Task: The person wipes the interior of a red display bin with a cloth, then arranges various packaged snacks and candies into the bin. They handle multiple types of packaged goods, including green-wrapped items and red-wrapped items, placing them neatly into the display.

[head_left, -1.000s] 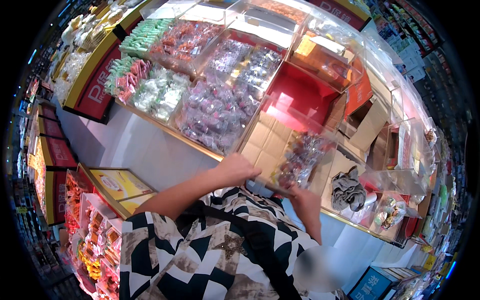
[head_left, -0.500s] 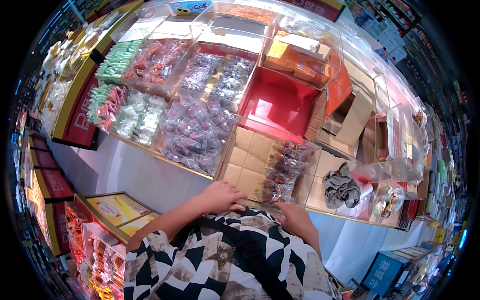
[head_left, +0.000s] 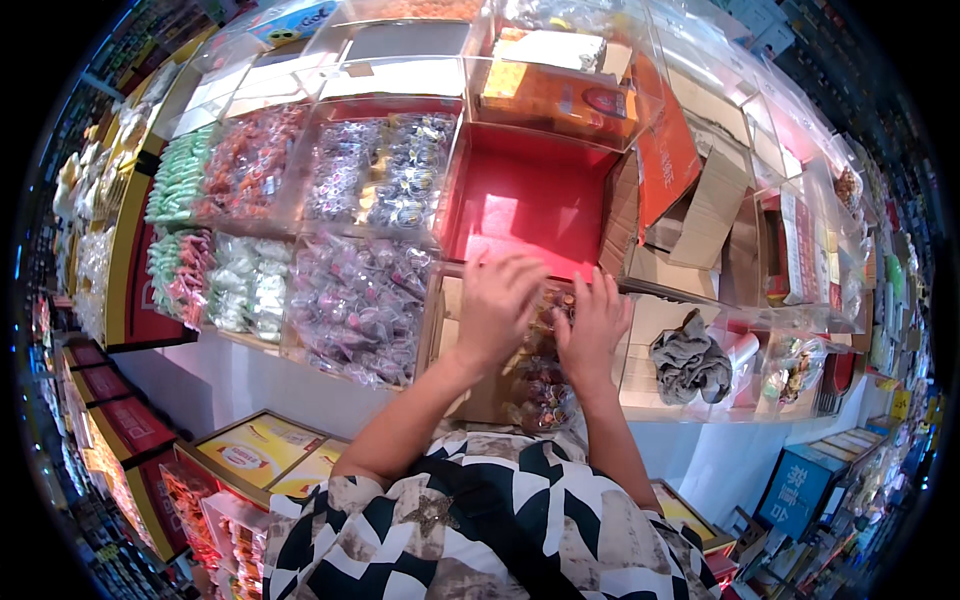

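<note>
My left hand [head_left: 502,305] is over the rear part of a cardboard-lined compartment [head_left: 447,325], its fingers loosely bent and apart. Beside it, my right hand [head_left: 592,325] has its fingers spread and pointing away from me. Both seem to hold nothing. Beneath and between them lie rows of brown, clear-wrapped sweets [head_left: 545,385], partly hidden by the hands; whether my fingers touch them I cannot tell. Just beyond my fingertips is a red-lined bin [head_left: 530,200] with bare sides and floor.
Purple-grey wrapped sweets [head_left: 355,305] fill the bin on the left. An opened cardboard box [head_left: 700,215] stands at the right rear, behind a crumpled grey cloth [head_left: 690,362]. Orange boxes [head_left: 560,98] sit behind the red bin. Clear dividers [head_left: 455,190] rise between compartments.
Both hands have risen from the counter's front edge and moved forward over the compartment with the brown sweets. The view has shifted slightly.
</note>
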`<state>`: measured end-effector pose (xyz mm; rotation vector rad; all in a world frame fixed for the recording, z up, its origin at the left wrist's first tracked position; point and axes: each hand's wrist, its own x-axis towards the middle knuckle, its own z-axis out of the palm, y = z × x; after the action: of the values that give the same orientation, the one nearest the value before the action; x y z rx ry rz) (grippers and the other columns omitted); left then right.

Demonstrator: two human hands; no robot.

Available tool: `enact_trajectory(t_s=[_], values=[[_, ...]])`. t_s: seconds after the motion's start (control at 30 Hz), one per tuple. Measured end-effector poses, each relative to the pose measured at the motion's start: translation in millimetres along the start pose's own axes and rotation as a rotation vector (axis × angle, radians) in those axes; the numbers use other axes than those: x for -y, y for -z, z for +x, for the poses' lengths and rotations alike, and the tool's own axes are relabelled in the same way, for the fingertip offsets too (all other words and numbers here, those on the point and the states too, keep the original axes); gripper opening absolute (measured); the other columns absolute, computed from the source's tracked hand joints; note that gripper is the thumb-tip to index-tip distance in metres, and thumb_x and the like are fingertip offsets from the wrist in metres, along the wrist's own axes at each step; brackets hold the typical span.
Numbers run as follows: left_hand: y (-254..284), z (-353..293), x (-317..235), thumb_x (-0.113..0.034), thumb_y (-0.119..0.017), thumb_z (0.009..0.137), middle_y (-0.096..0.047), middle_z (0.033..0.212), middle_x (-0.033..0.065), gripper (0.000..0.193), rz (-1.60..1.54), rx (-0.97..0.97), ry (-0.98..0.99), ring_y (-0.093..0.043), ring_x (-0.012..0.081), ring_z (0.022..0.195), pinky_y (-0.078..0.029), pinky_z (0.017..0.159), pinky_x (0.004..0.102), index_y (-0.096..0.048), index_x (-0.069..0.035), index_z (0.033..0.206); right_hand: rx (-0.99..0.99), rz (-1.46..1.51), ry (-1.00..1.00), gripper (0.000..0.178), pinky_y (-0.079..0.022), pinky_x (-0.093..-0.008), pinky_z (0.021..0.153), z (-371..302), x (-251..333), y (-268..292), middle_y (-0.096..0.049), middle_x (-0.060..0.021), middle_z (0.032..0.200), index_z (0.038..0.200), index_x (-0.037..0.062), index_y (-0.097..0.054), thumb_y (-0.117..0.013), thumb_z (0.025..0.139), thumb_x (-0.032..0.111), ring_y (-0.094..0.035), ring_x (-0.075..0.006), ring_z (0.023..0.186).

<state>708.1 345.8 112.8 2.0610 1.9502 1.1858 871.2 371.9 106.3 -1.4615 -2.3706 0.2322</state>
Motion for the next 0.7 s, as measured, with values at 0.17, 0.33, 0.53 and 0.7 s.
enact_trajectory(t_s=[0.17, 0.33, 0.53, 0.7], values=[[-21.9, -3.8, -11.5, -0.028, -0.067, 0.083, -0.056, 0.128, 0.0055, 0.053, -0.019, 0.314, 0.017, -0.048, 0.0234, 0.123, -0.02, 0.112, 0.0544, -0.054, -0.012, 0.131, 0.09, 0.03, -0.006, 0.061, -0.011, -0.0596, 0.112, -1.0, -7.0, -16.5, -0.035, -0.0167, 0.147, 0.135, 0.0037, -0.045, -0.059, 0.077, 0.003, -0.026, -0.0346, 0.14], [-18.8, 1.5, -8.4, -0.029, -0.068, 0.081, -0.054, 0.131, 0.0051, 0.06, -0.038, 0.466, 0.062, -0.047, 0.0238, 0.123, -0.02, 0.112, 0.0529, -0.051, -0.011, 0.135, 0.07, 0.189, 0.04, 0.053, -0.014, -0.0578, 0.112, -1.6, -14.2, -20.6, -0.041, -0.0203, 0.143, 0.134, -0.0022, -0.044, -0.053, 0.083, 0.008, -0.033, -0.039, 0.137], [-19.1, 6.9, -6.4, -0.03, -0.067, 0.082, -0.05, 0.135, 0.0044, 0.059, -0.049, 0.571, 0.13, -0.045, 0.0225, 0.125, -0.021, 0.11, 0.0532, -0.05, -0.011, 0.135, 0.167, 0.251, 0.028, 0.048, -0.016, -0.0573, 0.112, 2.8, -17.2, -20.8, -0.042, -0.0191, 0.143, 0.131, -0.0055, -0.047, -0.049, 0.087, 0.014, -0.035, -0.0388, 0.136], [-19.7, 10.1, -5.4, -0.029, -0.067, 0.081, -0.051, 0.135, 0.0041, 0.061, -0.049, 0.595, 0.152, -0.045, 0.0223, 0.125, -0.021, 0.11, 0.0525, -0.05, -0.011, 0.136, 0.239, 0.211, 0.018, 0.05, -0.015, -0.0535, 0.112, 6.6, -19.4, -18.6, -0.044, -0.0168, 0.142, 0.128, -0.0043, -0.05, -0.052, 0.084, 0.02, -0.039, -0.0354, 0.134]])
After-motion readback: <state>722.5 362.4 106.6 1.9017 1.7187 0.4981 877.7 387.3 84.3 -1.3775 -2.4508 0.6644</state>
